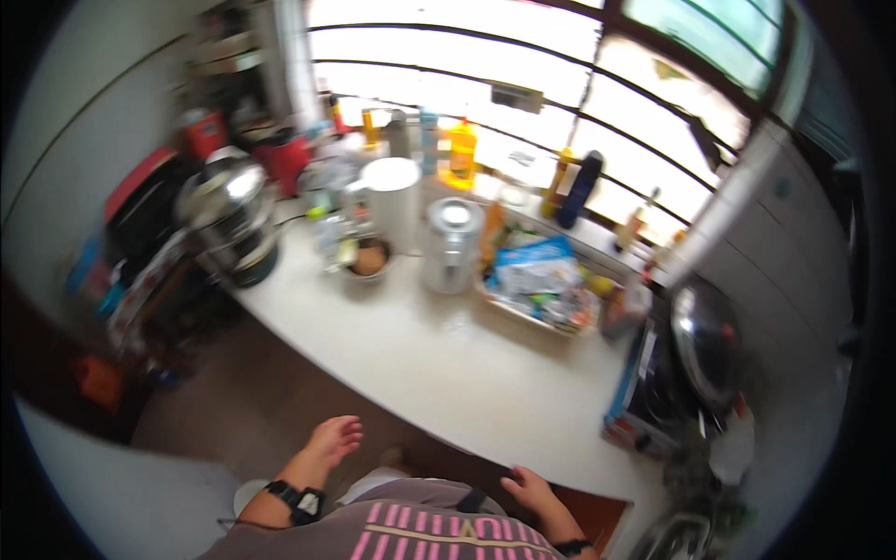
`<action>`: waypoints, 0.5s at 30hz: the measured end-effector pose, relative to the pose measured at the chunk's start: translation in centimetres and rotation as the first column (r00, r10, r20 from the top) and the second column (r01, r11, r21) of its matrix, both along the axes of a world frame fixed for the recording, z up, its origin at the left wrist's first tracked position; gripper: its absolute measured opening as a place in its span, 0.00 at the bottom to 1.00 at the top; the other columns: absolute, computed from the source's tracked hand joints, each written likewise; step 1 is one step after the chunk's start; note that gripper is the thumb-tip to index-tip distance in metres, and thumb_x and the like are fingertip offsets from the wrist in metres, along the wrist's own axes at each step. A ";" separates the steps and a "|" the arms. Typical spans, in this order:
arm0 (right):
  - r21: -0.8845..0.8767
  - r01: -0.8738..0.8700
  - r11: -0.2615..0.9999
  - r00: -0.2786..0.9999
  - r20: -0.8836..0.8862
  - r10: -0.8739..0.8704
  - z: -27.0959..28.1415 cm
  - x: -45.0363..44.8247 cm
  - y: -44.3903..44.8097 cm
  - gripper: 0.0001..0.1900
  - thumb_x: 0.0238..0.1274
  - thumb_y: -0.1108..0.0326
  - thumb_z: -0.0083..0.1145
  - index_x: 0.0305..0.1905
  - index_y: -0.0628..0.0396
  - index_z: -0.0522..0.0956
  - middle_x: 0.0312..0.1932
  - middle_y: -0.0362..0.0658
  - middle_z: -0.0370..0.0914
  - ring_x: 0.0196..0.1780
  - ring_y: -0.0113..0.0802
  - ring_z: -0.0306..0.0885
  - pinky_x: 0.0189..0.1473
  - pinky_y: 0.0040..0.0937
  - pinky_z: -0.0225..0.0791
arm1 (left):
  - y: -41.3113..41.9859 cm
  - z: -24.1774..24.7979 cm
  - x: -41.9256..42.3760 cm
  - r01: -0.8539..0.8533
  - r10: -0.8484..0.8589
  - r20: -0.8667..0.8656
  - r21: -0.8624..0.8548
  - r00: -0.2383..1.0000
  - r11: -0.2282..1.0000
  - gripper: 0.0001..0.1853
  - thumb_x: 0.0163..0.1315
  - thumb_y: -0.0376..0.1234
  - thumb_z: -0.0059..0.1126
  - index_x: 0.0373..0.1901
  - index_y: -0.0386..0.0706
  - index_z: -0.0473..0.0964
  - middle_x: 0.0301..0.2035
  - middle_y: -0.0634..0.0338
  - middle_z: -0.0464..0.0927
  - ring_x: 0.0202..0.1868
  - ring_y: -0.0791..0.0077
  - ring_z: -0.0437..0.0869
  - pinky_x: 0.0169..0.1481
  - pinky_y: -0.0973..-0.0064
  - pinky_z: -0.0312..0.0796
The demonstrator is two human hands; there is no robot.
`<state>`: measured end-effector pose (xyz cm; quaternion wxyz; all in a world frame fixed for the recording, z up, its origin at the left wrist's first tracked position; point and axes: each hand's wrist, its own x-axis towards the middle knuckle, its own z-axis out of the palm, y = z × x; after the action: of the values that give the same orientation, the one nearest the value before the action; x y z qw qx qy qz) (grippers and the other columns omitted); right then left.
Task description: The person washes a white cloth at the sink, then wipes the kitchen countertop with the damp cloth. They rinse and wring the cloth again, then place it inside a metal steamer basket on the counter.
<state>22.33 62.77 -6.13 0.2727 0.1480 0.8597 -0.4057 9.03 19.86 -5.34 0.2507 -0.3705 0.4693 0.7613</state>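
My left hand (336, 439) hangs over the floor, short of the white countertop (420, 364), with its fingers loosely curled and nothing seen in it. Near the counter's front edge is my right hand (528, 484); its thumb and a finger are apart and I see nothing in its grasp. Before me on the counter stand a silver metal jug (453, 245), a white pitcher (393, 203), and a metal bowl (367, 260) with brown contents. A basket (535, 320) full of packets stands right of the silver jug. The view is blurred.
A large metal pot (234, 210) stands at the counter's left end. On the right is a stove (640, 392) with a large lidded pan (703, 346). Bottles, among them one of orange liquid (462, 154), line the barred window's sill. A wooden cabinet door (595, 514) is below the counter.
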 end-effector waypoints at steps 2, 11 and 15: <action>-0.015 -0.059 0.998 0.992 -0.116 0.057 1.4 -1.9 -2.6 0.32 0.61 0.45 0.57 0.58 0.64 0.72 0.53 0.58 0.76 0.55 0.51 0.76 0.57 0.40 0.69 | -2.0 -0.7 -2.7 0.010 -0.010 -0.004 0.000 1.000 1.000 0.09 0.63 0.36 0.58 0.41 0.44 0.77 0.32 0.61 0.79 0.32 0.71 0.81 0.33 0.73 0.75; 0.062 0.554 0.830 0.811 -0.266 -0.522 4.1 2.4 2.4 0.29 0.58 0.52 0.62 0.60 0.60 0.73 0.54 0.53 0.78 0.46 0.42 0.82 0.53 0.36 0.72 | -0.6 -4.7 -9.7 0.179 -0.177 0.069 -0.014 0.982 0.984 0.10 0.63 0.41 0.55 0.42 0.49 0.75 0.34 0.66 0.76 0.33 0.72 0.76 0.39 0.71 0.70; 0.230 0.851 0.472 0.518 -0.507 -0.689 2.9 8.0 12.1 0.23 0.56 0.56 0.64 0.51 0.61 0.77 0.48 0.52 0.80 0.45 0.45 0.82 0.50 0.38 0.73 | 5.5 -3.5 -11.5 0.251 -0.251 0.004 0.006 0.968 0.968 0.12 0.63 0.42 0.55 0.43 0.49 0.75 0.37 0.66 0.75 0.36 0.71 0.75 0.40 0.71 0.70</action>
<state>30.35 74.89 -3.21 -0.1420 0.5108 0.7961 -0.2918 -2.46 25.39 -8.80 0.3473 -0.3093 0.5098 0.7237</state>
